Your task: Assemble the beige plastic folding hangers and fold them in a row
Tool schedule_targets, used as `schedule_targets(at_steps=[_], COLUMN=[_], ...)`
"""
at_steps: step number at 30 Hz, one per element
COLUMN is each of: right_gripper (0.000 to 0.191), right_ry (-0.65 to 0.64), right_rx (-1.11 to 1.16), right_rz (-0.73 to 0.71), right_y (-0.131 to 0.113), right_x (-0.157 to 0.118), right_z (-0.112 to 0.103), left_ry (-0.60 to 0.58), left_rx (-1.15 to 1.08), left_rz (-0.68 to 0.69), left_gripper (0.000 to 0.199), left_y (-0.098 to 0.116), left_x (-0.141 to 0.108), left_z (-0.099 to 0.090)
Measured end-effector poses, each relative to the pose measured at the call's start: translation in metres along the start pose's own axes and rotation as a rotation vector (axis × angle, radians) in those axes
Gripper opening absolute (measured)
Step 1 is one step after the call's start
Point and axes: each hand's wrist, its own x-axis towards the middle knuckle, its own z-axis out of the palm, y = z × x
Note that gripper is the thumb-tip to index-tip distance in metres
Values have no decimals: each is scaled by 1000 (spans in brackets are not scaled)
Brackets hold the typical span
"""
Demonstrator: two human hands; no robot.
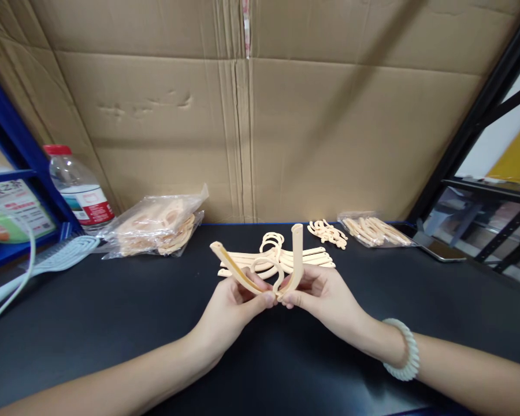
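Between both hands is a cream plastic hanger (297,254), its two arms angled up in a V and its curved hook between them. My left hand (238,297) is closed on the left arm near the joint, thumb and fingers pinching it. My right hand (318,294) pinches the right arm close to the same joint, a pale coiled band around its wrist. The thumbs nearly meet at the joint and partly hide it. Just behind lies a row of similar cream hangers (325,257) with hooks (272,238) pointing away from me.
A small pile of loose hooks (328,233) lies at the back right, beside a clear bag of cream pieces (375,231) and a phone-like flat object (442,249). At left are bagged parts (151,225), a hairbrush (71,254) and a bottle (80,190). Cardboard (156,115) walls the back.
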Motion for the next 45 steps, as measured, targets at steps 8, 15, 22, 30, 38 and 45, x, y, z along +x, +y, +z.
schedule_targets(at_steps=[8,15,22,30,38,45], right_gripper=[18,22,17,16,15,10], right_ry=[30,-56,-131,-255,-310,-314], right_rx=[-9,38,-494,-960,-1125,-1184], right_rz=[19,117,20,-100,-244,-192], right_y=[-1,-16,-38,-37,-30,-28], right_x=[1,12,23,22,24,21], right_z=[2,-40,-98,-103,-102,-102], left_ry=[31,158,119,-266,-448,-387], left_rx=[3,-55,-81,906,1319,1477], left_rz=[-17,-36,-142,159,464,545], left_gripper=[21,22,15,14,11,12], left_y=[2,16,39,47,48,47], left_x=[-1,3,21,38,29,24], left_z=[3,-12,-49,-90,-82,-73])
